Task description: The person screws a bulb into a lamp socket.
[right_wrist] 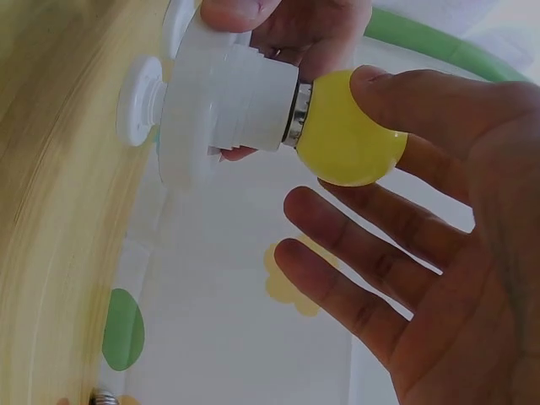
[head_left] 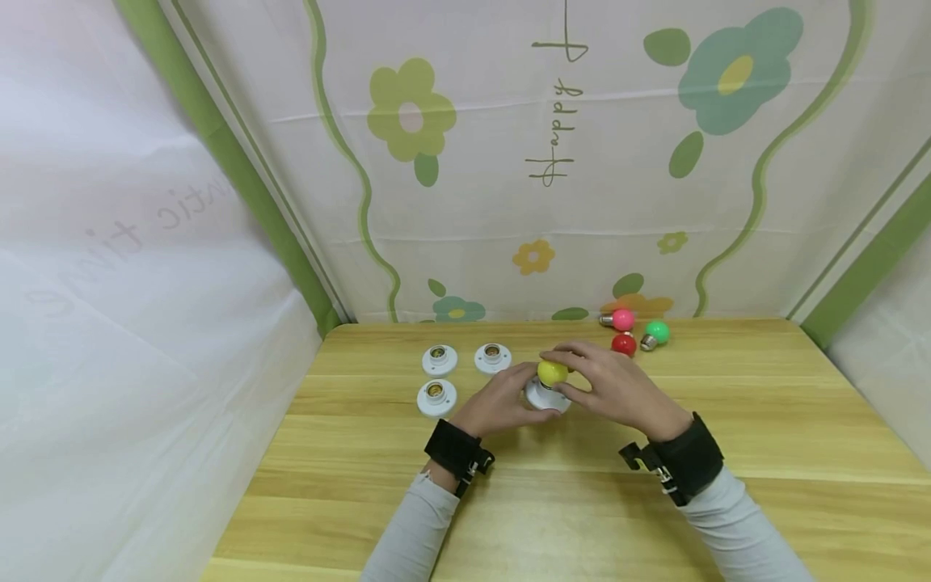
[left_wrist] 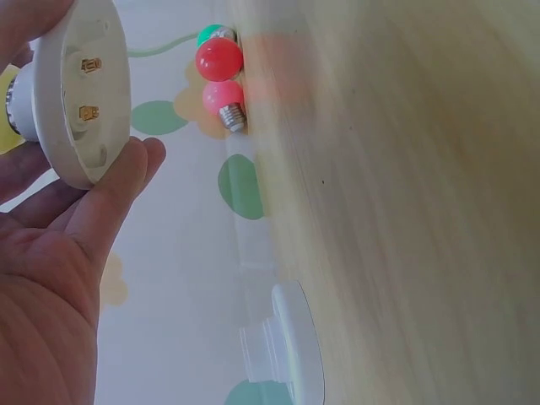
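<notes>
A yellow light bulb [right_wrist: 350,131] sits in the socket of a round white lamp holder [right_wrist: 224,105], a strip of its metal base still showing at the rim. My right hand [head_left: 611,384] pinches the bulb between thumb and fingers, while two other fingers stand apart from it in the right wrist view. My left hand [head_left: 502,398] grips the lamp holder by its disc. Raised off the table, the lamp holder turns its underside with two brass contacts [left_wrist: 89,112] to the left wrist camera.
Three more white lamp holders, one at the front [head_left: 436,398] and two behind [head_left: 440,360] [head_left: 493,358], stand left of my hands on the wooden table [head_left: 553,517]. Pink [head_left: 622,320], red [head_left: 623,345] and green bulbs [head_left: 658,331] lie at the back right, near the printed curtain [head_left: 473,202].
</notes>
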`<state>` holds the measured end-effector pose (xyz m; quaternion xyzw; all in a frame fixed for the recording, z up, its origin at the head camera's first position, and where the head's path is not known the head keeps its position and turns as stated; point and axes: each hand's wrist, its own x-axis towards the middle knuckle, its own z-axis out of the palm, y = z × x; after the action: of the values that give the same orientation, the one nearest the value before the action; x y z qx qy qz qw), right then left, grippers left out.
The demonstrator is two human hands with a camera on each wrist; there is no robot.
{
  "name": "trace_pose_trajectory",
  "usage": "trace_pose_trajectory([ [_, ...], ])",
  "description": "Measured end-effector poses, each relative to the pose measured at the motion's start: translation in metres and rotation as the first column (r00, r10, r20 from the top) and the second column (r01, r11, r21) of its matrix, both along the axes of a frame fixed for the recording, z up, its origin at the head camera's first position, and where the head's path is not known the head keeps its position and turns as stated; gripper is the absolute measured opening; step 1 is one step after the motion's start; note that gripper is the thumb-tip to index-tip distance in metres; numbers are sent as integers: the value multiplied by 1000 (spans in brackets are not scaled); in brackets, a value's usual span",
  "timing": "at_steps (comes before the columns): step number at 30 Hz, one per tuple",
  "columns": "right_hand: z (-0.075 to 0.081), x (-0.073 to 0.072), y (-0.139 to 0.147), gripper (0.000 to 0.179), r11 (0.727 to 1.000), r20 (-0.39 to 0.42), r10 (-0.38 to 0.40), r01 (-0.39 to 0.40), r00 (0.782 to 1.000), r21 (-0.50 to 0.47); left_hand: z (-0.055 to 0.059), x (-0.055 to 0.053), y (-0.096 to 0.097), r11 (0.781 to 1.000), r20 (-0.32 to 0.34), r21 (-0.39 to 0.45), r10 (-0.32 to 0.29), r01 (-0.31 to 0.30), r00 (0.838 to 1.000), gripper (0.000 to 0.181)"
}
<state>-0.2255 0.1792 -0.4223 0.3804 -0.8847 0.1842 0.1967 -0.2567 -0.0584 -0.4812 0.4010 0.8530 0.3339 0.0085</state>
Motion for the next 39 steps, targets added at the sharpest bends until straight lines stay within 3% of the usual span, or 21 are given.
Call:
trace_pose_trajectory([
  [15,-6,-3,-2,48,1000,-71,-23,24,997,7,2,2,1,1000,-8,17,-26,26,1000,63],
  [21,-6,-1,-2,55,1000,-28,-19,19,999,0,2,3,0,1000,4,20,-20,20,1000,62],
  [29,-2,3,-1,58,998,84,65,-64,994,-16,0,2,0,999,3,23,-23,23,1000,71],
  [39,-4,-1,-1,50,988,64,147,-144,987,-50,2,2,0,999,6,13,-38,38,999,73],
])
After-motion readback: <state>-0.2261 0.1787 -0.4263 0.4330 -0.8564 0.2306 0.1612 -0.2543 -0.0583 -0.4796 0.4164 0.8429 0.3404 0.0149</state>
